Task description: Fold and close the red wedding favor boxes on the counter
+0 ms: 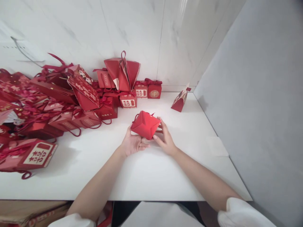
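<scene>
A small red paper gift box (145, 125) with a thin red cord handle is held just above the white table (146, 176), tilted with one corner pointing down. My left hand (133, 143) cups it from below and the left, fingers curled under its lower edge. My right hand (165, 137) grips its right side, thumb and fingers pressed against the paper.
A large heap of red gift boxes and bags with ribbons (54, 101) fills the table's left and back. A half-open red box (123, 74) stands at the back wall. One small folded red box (180, 100) lies alone at the back right. A grey wall (260, 110) borders the right.
</scene>
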Action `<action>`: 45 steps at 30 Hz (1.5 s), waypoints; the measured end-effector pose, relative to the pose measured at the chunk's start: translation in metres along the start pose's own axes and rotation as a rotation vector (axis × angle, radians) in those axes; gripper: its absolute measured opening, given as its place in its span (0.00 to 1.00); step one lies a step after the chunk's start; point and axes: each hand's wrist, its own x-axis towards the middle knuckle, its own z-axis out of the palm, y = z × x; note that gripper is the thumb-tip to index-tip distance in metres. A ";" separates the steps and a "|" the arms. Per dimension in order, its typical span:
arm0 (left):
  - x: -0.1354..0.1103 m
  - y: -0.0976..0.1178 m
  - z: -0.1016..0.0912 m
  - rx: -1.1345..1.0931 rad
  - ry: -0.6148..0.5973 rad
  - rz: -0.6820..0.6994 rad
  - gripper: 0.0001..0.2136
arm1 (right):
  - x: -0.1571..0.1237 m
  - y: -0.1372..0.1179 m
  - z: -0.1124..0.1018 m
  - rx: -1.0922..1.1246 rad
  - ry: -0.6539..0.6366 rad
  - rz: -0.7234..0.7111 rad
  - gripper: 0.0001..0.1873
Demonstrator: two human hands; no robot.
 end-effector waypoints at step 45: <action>-0.002 0.005 0.014 0.789 0.711 0.653 0.25 | 0.009 0.011 -0.006 0.202 0.271 0.321 0.12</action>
